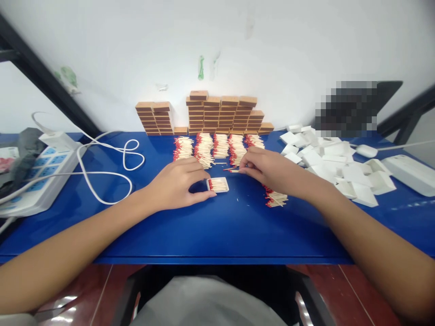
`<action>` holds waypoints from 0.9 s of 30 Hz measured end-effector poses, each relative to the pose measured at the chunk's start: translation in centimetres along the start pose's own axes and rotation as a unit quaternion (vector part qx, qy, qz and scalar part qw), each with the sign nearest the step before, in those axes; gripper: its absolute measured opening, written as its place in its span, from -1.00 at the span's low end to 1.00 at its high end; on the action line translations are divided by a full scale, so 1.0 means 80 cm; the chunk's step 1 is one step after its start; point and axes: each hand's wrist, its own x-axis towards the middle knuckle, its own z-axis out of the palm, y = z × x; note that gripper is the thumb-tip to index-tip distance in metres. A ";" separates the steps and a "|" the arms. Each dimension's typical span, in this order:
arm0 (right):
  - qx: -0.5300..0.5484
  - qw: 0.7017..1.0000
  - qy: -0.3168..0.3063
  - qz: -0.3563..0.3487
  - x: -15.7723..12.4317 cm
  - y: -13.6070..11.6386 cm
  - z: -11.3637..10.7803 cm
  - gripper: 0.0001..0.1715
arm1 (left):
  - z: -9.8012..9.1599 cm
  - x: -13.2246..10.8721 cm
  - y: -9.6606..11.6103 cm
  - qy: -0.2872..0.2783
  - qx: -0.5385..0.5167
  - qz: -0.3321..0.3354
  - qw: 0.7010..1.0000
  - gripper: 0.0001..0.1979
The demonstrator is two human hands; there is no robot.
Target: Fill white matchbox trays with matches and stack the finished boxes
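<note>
A small white tray [222, 189] holding red-tipped matches [217, 184] lies on the blue table. My left hand [183, 184] grips the tray's left end between thumb and fingers. Just right of the tray, my right hand [268, 170] pinches a few matches [234, 170], red heads pointing left. Several heaps of matches [204, 147] stretch in a row beyond both hands. Another heap [276, 198] lies below my right hand and is partly covered by it.
Stacked brown matchboxes [210, 115] stand against the wall. White empty trays [340, 163] are piled on the right, near a white device [411, 172]. A power strip [41, 181] and looped white cable [88, 181] lie on the left.
</note>
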 end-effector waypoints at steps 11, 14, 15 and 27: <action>0.031 0.999 0.004 -0.016 -0.002 -0.012 -0.003 -0.78 | 0.000 0.001 0.000 -0.001 -0.010 -0.006 1.000 -0.69; 0.032 0.999 0.010 -0.023 -0.002 -0.013 -0.001 -0.78 | 0.000 0.000 -0.001 -0.003 -0.008 -0.004 1.000 -0.71; 0.032 0.999 0.011 -0.024 -0.002 -0.013 -0.001 -0.78 | 0.001 0.000 -0.001 -0.003 -0.008 -0.003 1.000 -0.71; 0.048 0.998 0.034 -0.028 -0.005 -0.027 -0.003 -0.83 | 0.002 0.000 -0.001 -0.005 -0.009 -0.007 1.000 -0.70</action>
